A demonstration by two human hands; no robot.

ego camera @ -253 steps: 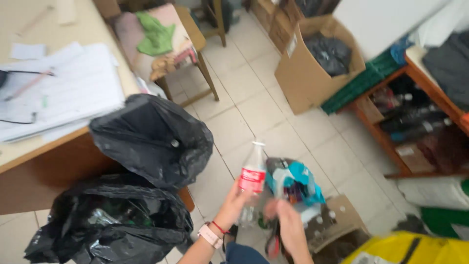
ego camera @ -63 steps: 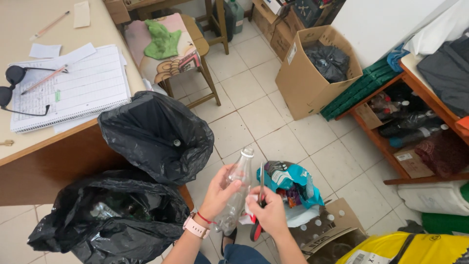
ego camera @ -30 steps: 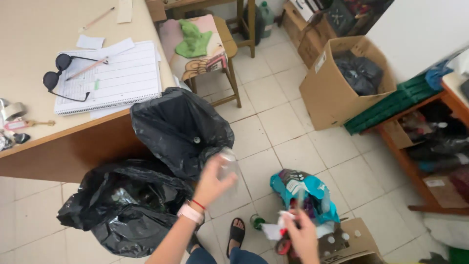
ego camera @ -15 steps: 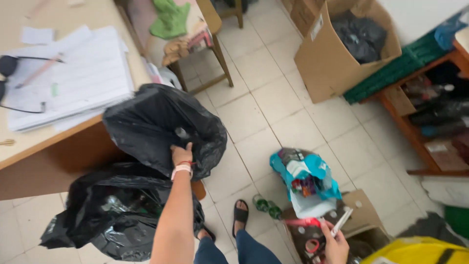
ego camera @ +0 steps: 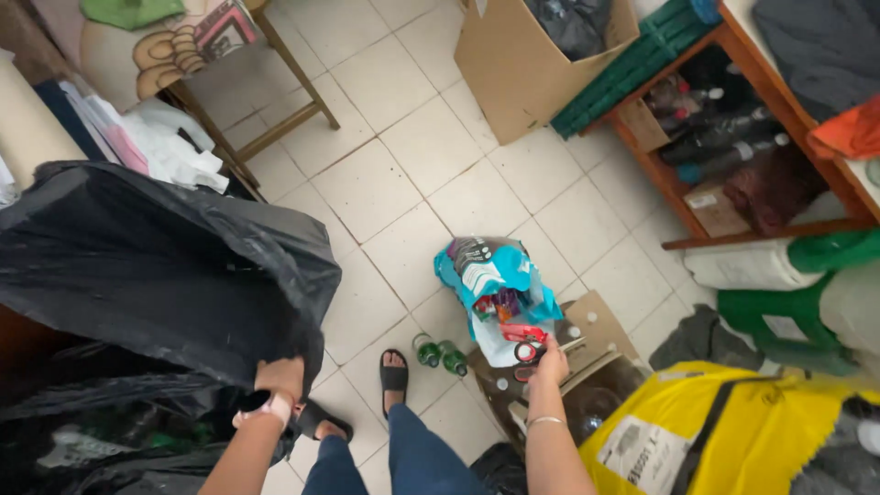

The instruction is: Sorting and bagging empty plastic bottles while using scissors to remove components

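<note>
The left hand [ego camera: 280,378] has its fingers closed on the lower edge of the big black bag [ego camera: 156,266], which spreads up and to the left of it, glossy and crumpled, beside the desk [ego camera: 27,128]. The right hand [ego camera: 552,359] is the nearer one to the red-handled scissors [ego camera: 524,341], its fingers curled about them just below the teal plastic bag [ego camera: 490,284] on the tiled floor [ego camera: 412,156]; the scissors lie roughly crosswise above a cardboard box [ego camera: 596,335]; two green bottles [ego camera: 438,353] rest near the sandalled foot [ego camera: 394,376].
</note>
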